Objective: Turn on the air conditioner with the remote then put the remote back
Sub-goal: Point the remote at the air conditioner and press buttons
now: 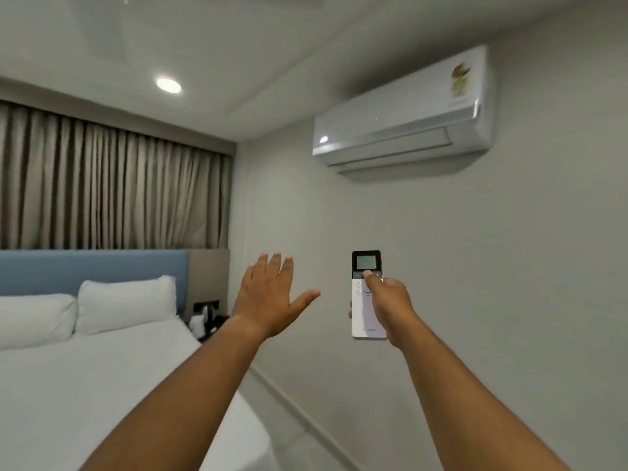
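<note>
One white remote (367,297) (grey screen)

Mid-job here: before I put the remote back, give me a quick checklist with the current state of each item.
1. Remote held firmly in right hand: ok.
2. Thumb on a button under the remote's screen: ok.
3. Remote aimed up toward the air conditioner: ok.
4. Air conditioner running: not ok, its louvre looks closed and no display light shows.
5. Left hand free, open and empty: ok.
6. Place the remote goes back to: cannot tell, no holder is in view.
</note>
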`<state>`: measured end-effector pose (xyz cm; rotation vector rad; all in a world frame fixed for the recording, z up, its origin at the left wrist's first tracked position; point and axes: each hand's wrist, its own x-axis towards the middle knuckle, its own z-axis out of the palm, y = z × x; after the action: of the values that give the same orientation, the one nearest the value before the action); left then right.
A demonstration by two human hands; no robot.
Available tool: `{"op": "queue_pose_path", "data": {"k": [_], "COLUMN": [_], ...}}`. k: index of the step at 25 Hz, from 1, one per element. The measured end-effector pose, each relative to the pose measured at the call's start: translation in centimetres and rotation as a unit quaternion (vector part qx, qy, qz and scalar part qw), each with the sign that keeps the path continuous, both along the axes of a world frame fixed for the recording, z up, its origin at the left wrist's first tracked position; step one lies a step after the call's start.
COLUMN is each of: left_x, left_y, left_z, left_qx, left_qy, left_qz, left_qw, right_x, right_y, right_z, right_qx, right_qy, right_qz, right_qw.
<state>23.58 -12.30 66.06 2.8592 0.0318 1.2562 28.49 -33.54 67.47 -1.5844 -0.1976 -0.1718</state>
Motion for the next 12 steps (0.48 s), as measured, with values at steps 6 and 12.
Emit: {"op": "queue_pose_path", "data": {"k": [6, 12], "left_x": [1.0, 1.0], "left_y": [-3.6, -5.5], "left_z": [9.7, 14.1], "left_qx": [0.023, 0.014], "left_qy": [-0.089, -0.122], "left_qz": [-0.022, -0.051], "left_qw": [0.996, 0.991], "right_x": [-1.7, -3.2], "right_y": [-4.7, -6.6], "right_z": [9.3, 13.2], "right_qx": [0.031, 0.052], "right_qy": [-0.089, -0.131], "right_qz": [-0.030, -0.056], "right_qw": [0.995, 0.988]}}
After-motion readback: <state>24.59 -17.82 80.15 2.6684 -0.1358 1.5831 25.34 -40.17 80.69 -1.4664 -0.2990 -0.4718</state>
